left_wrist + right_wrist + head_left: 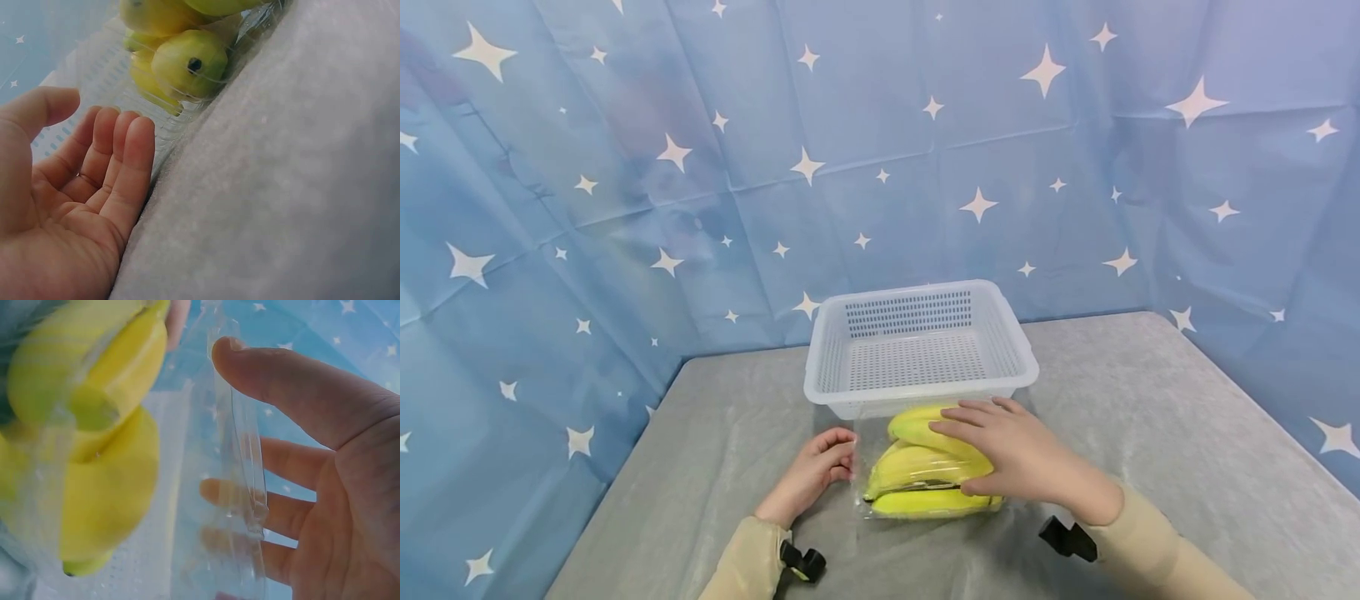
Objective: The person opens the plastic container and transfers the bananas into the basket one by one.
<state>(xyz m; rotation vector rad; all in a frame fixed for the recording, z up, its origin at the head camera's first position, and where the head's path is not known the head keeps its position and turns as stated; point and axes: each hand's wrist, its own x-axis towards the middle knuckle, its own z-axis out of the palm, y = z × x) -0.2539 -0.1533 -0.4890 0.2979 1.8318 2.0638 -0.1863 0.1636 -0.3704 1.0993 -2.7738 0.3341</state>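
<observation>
Several yellow bananas (917,468) lie inside a clear plastic bag (871,432) on the table, just in front of the white basket (920,391). My left hand (817,468) is at the bag's left edge; in the left wrist view its fingers are bent loosely with nothing between them and the thumb. Over the bag's right side is my right hand (1011,446), its fingers spread. In the right wrist view the bag's clear edge passes between thumb and fingers, without a visible pinch. Whether the left fingertips touch the plastic I cannot tell.
The rectangular basket with slotted walls stands at the back of a grey-covered table (1157,433), and no contents show in it. Behind and beside the table hangs a blue cloth (880,208) with white stars. A black wrist camera sits at each sleeve.
</observation>
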